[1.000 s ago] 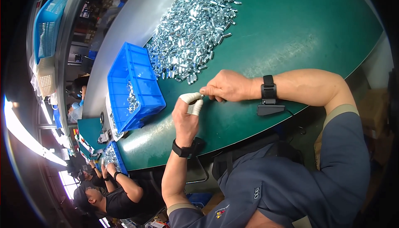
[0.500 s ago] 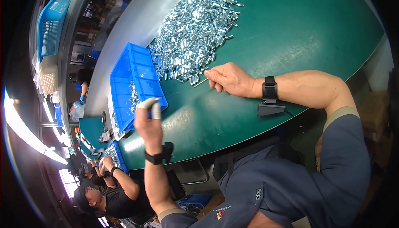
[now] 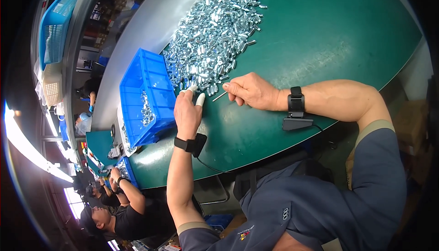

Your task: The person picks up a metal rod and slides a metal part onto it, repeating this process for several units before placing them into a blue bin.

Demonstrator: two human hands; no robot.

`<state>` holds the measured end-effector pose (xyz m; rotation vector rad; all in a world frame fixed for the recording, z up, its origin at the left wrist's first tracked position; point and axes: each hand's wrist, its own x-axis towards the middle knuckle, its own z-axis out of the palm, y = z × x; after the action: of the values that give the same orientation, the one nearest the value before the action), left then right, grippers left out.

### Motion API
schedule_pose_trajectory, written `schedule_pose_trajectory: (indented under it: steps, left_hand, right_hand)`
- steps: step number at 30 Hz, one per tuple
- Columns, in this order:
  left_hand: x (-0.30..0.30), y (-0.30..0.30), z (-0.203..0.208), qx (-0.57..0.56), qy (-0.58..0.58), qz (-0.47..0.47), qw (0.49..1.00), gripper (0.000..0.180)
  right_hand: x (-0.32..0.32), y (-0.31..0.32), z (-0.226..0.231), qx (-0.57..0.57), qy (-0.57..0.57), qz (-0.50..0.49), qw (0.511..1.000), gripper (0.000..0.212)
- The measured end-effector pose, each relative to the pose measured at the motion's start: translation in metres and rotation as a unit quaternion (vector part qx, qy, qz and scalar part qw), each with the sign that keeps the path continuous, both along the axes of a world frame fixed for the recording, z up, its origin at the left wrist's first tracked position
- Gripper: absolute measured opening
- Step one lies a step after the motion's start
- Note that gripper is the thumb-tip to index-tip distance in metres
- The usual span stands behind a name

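My left hand [image 3: 186, 113], with white covers on its fingertips, reaches to the near edge of a heap of small shiny metal parts [image 3: 212, 33]. Its thumb and fingers are apart, and nothing shows between them. My right hand [image 3: 251, 90] is closed on a thin metal rod [image 3: 220, 96], whose free end points down and left, just over the table near the heap. Left of the heap stands a blue plastic bin [image 3: 160, 75], tilted in this view, with some of the same metal parts [image 3: 147, 109] inside.
The green table [image 3: 311, 36] has a curved near edge. Dark bands with small boxes sit on both my wrists, cables trailing. At lower left a co-worker [image 3: 132, 210] in black handles parts by another blue bin [image 3: 128, 168]. A light-blue basket [image 3: 56, 31] rests on a shelf.
My left hand has moved from beside the bin's rim rightward to the edge of the heap, its fingers now apart. The right hand with the rod has barely shifted.
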<state>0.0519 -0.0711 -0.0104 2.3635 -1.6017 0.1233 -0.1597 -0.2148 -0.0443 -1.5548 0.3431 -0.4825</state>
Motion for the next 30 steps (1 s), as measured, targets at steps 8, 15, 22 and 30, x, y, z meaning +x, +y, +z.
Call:
schedule_pose_trajectory:
  steps: [8,15,22,30]
  left_hand:
    - [-0.009,0.015,-0.008,-0.026,0.036,0.002,0.999,0.023]
    - [-0.015,0.025,-0.008,-0.073,0.085,-0.027,0.993,0.018]
    - [-0.045,0.024,0.006,-0.133,0.128,-0.076,0.98,0.016]
    - [-0.05,0.027,0.006,-0.13,0.17,-0.087,0.973,0.018]
  right_hand:
    - [-0.001,-0.003,-0.003,-0.01,0.009,0.028,1.0,0.048]
    - [0.004,-0.001,-0.01,-0.045,-0.014,0.015,0.999,0.038]
    - [0.002,-0.003,-0.01,-0.078,0.011,0.026,0.997,0.037]
    - [0.0,-0.002,-0.003,-0.053,0.022,0.047,0.997,0.043]
